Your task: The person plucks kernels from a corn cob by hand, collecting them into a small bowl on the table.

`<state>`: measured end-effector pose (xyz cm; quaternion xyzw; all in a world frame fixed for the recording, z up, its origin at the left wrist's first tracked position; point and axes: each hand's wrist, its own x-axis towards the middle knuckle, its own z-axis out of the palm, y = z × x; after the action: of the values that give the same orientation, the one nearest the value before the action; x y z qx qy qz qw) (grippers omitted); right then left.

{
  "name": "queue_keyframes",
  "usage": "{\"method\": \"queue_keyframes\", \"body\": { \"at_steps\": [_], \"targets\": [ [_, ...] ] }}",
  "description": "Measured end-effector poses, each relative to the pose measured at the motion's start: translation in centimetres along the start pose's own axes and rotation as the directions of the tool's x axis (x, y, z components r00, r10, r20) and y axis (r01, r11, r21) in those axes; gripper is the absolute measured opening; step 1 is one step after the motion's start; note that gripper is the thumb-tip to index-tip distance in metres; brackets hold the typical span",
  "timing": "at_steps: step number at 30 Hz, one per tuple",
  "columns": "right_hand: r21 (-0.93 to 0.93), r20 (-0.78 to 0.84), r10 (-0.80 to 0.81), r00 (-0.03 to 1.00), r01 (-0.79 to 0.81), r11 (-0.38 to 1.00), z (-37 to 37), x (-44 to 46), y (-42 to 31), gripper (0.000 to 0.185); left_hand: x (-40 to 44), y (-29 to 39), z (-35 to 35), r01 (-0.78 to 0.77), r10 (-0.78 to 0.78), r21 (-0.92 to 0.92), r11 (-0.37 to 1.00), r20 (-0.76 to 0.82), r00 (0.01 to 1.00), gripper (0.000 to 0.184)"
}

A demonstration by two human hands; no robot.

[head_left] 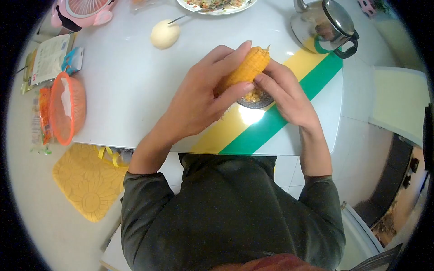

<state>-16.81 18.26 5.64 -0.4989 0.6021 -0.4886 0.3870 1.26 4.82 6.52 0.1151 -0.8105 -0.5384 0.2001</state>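
Note:
A yellow corn cob (pixel 247 68) is held above the table, tilted with its upper end pointing away and to the right. My left hand (pixel 210 88) wraps round its left side, thumb below and fingers over the top. At its right side, my right hand (pixel 285 90) is closed against the cob, the thumb pressing on the kernels. Directly beneath is a dark, patterned bowl (pixel 257 105), partly hidden by my hands. Loose corn kernels (pixel 253 95) lie in it.
On the white table (pixel 122 90) are a pale round bun (pixel 165 35), a plate of food (pixel 217 10) with a spoon, and a steel kettle (pixel 325 25). An orange basket (pixel 68 108) and several packets stand at the left edge, near a pink fan-like object (pixel 83 13).

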Motion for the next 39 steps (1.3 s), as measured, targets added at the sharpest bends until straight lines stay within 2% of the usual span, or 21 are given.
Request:
{"method": "queue_keyframes", "body": {
  "at_steps": [5,8,10,13,20,32,39],
  "targets": [
    [0.03,0.022,0.001,1.0,-0.002,1.0,0.0,-0.1,0.2,0.037,0.2,-1.0,-0.1,-0.07,0.07,-0.028,0.997,-0.03,0.997,0.058],
    [0.074,0.034,0.016,0.999,-0.018,0.997,-0.2,-0.1,-0.1,0.042,0.2,-0.1,-0.4,0.024,-0.024,-0.012,1.0,0.02,1.0,0.063],
    [0.091,0.036,0.066,0.997,-0.069,0.993,-0.3,-0.1,-0.4,0.046,0.2,0.2,-0.4,0.041,-0.041,-0.002,0.999,0.027,0.999,0.064],
    [0.096,0.028,0.046,0.999,-0.048,0.994,-0.2,-0.2,-0.2,0.049,0.1,0.1,-0.2,0.04,-0.04,-0.003,0.999,0.023,0.999,0.064],
    [0.081,0.034,0.046,0.998,-0.048,0.996,-0.3,-0.2,-0.3,0.045,0.0,-0.1,0.0,0.024,-0.024,-0.035,0.999,0.009,1.0,0.063],
    [0.013,0.007,0.018,1.0,-0.018,1.0,-0.1,-0.1,0.0,0.039,0.0,-0.2,0.1,-0.002,0.002,0.02,1.0,0.011,1.0,0.063],
    [-0.041,-0.036,0.006,0.999,-0.007,0.999,0.1,-0.2,0.2,0.036,0.0,-0.2,0.3,-0.009,0.008,-0.025,1.0,-0.031,0.999,0.06]
  ]
}}
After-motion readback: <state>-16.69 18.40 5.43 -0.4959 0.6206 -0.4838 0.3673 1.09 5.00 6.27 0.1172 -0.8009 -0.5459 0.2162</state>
